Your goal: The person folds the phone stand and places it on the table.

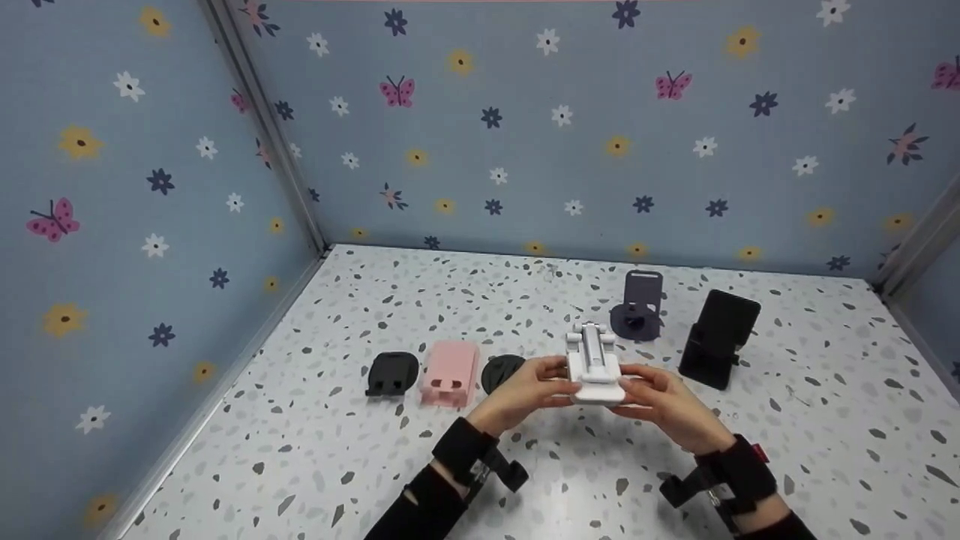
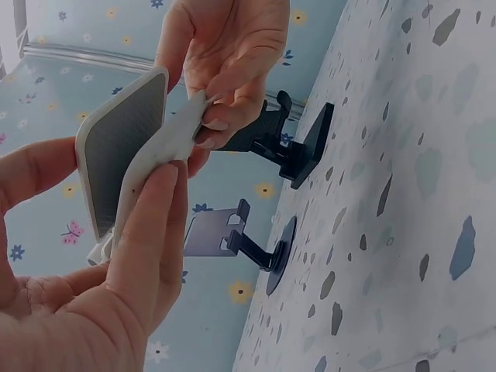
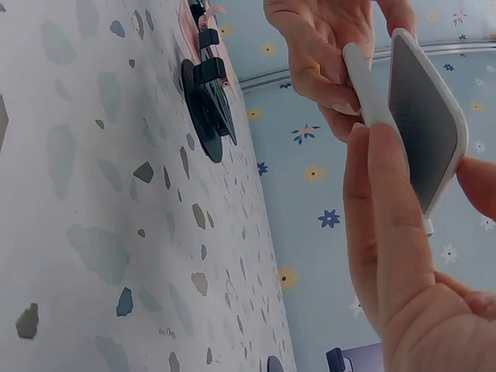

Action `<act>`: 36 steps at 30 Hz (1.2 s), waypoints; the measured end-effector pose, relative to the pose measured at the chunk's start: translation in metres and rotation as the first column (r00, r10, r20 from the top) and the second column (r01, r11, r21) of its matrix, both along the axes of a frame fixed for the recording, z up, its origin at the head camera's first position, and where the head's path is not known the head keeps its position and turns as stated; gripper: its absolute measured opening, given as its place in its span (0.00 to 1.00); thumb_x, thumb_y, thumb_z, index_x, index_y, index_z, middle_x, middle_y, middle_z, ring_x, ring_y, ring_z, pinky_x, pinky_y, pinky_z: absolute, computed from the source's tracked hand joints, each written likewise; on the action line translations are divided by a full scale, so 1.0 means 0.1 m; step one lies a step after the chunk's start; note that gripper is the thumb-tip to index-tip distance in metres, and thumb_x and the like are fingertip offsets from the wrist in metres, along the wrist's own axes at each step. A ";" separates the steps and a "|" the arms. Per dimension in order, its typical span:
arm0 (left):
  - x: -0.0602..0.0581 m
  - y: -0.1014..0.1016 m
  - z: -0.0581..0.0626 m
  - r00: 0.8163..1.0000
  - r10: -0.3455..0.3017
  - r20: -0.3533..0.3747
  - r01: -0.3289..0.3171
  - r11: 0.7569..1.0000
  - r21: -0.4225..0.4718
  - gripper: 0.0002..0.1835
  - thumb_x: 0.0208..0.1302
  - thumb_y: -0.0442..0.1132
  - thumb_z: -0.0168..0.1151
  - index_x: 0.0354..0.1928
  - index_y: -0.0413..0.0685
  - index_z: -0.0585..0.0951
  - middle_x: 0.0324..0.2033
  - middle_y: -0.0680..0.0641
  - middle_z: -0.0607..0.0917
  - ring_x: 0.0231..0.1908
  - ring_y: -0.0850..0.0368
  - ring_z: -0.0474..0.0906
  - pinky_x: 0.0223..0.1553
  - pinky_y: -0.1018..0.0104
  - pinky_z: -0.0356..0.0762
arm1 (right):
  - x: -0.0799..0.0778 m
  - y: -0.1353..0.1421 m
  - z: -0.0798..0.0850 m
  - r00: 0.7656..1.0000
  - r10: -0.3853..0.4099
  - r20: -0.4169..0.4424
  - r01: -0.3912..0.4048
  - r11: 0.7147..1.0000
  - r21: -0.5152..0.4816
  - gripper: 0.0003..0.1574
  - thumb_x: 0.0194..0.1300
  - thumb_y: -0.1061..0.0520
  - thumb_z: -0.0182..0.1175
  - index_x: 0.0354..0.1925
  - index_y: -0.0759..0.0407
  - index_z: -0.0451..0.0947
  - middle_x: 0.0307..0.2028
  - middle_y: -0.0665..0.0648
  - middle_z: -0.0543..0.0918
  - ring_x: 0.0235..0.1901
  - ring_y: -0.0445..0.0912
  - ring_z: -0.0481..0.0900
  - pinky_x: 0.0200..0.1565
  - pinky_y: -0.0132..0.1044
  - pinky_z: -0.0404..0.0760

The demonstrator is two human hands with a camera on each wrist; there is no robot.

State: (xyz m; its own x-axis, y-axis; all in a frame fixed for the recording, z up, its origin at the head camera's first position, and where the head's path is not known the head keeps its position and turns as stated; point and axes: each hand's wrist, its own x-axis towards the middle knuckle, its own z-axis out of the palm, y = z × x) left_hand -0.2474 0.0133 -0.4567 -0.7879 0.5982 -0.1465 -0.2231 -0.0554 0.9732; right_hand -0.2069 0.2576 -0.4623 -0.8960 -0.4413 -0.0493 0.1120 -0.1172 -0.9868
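Note:
Both hands hold a white folding phone stand (image 1: 595, 367) above the speckled tabletop. My left hand (image 1: 525, 390) grips its left edge between thumb and fingers, while my right hand (image 1: 664, 397) pinches the right edge. Seen from the left wrist, the stand's plate with a grey pad (image 2: 124, 147) and its white base (image 2: 159, 159) lie partly folded, with a gap between them. In the right wrist view the same grey-padded plate (image 3: 422, 116) stands apart from the base (image 3: 376, 97), and fingertips from both hands touch the base.
Left of the hands lie a black folded phone stand (image 1: 393, 373), a pink one (image 1: 451, 367) and a dark round one (image 1: 499, 369), partly hidden by my left hand. Behind to the right, a dark purple stand (image 1: 643, 300) and a black stand (image 1: 724, 330) are unfolded upright. Patterned walls (image 1: 525, 150) enclose the table.

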 end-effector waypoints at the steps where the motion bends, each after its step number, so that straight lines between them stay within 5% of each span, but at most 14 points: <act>1: 0.00 -0.01 0.00 1.000 -0.008 -0.001 0.008 1.000 -0.003 0.30 0.64 0.27 0.59 0.68 0.30 0.65 0.58 0.34 0.78 0.48 0.55 0.83 0.58 0.60 0.81 | 0.00 0.00 0.00 1.000 0.001 0.002 -0.001 1.000 -0.002 0.31 0.76 0.60 0.49 0.68 0.78 0.54 0.47 0.50 0.84 0.47 0.42 0.85 0.57 0.41 0.83; 13: -0.03 -0.05 -0.01 0.995 -0.060 -0.078 0.058 0.998 -0.038 0.27 0.63 0.25 0.59 0.66 0.33 0.70 0.55 0.35 0.81 0.48 0.52 0.84 0.55 0.63 0.82 | 0.02 -0.02 -0.01 0.999 0.035 0.011 -0.034 0.997 -0.066 0.15 0.76 0.63 0.47 0.58 0.59 0.69 0.45 0.50 0.86 0.46 0.42 0.85 0.56 0.40 0.83; 21: 0.01 -0.07 -0.04 0.992 -0.097 -0.082 0.094 0.995 -0.037 0.27 0.63 0.24 0.59 0.66 0.34 0.71 0.54 0.35 0.82 0.50 0.49 0.84 0.55 0.62 0.83 | 0.00 -0.11 -0.04 0.997 0.033 0.066 -0.030 0.999 -0.036 0.19 0.78 0.58 0.47 0.62 0.65 0.68 0.46 0.51 0.87 0.47 0.43 0.86 0.54 0.41 0.84; 25: 0.02 -0.13 0.06 0.974 -0.084 -0.212 0.044 0.982 -0.183 0.33 0.64 0.30 0.63 0.70 0.36 0.65 0.59 0.37 0.80 0.54 0.47 0.82 0.55 0.62 0.83 | -0.05 -0.16 -0.06 0.998 0.021 0.058 -0.021 1.000 0.000 0.24 0.77 0.58 0.48 0.64 0.71 0.65 0.45 0.50 0.87 0.46 0.43 0.86 0.52 0.39 0.85; 28: 0.01 -0.24 0.17 0.901 -0.074 -0.428 -0.100 0.923 -0.371 0.41 0.65 0.39 0.65 0.75 0.37 0.56 0.63 0.39 0.78 0.58 0.45 0.79 0.60 0.56 0.79 | -0.10 -0.18 -0.10 0.998 0.003 0.066 -0.004 1.000 0.017 0.25 0.77 0.59 0.49 0.64 0.74 0.64 0.44 0.50 0.87 0.44 0.42 0.86 0.50 0.37 0.86; 31: 0.02 -0.34 0.25 0.780 -0.107 -0.616 -0.274 0.827 -0.491 0.45 0.67 0.44 0.63 0.77 0.39 0.49 0.68 0.39 0.72 0.66 0.41 0.71 0.68 0.47 0.69 | -0.16 -0.18 -0.14 0.996 -0.021 0.084 0.017 0.999 0.048 0.26 0.76 0.60 0.50 0.63 0.77 0.62 0.42 0.51 0.88 0.42 0.42 0.87 0.49 0.36 0.86; 33: 0.03 -0.39 0.28 0.705 -0.144 -0.694 -0.362 0.768 -0.528 0.44 0.69 0.46 0.60 0.77 0.39 0.48 0.72 0.38 0.66 0.71 0.40 0.63 0.72 0.45 0.61 | -0.19 -0.18 -0.15 0.995 -0.038 0.093 0.030 0.996 0.083 0.26 0.75 0.60 0.51 0.62 0.78 0.63 0.40 0.51 0.88 0.39 0.42 0.87 0.46 0.35 0.87; 36: 0.04 -0.42 0.28 0.626 -0.206 -0.752 -0.439 0.704 -0.559 0.42 0.71 0.49 0.55 0.77 0.37 0.48 0.75 0.36 0.57 0.76 0.38 0.51 0.75 0.44 0.52 | -0.25 -0.21 -0.16 0.994 -0.061 0.094 0.046 0.988 0.150 0.24 0.74 0.60 0.52 0.58 0.79 0.66 0.37 0.51 0.87 0.36 0.41 0.86 0.43 0.34 0.87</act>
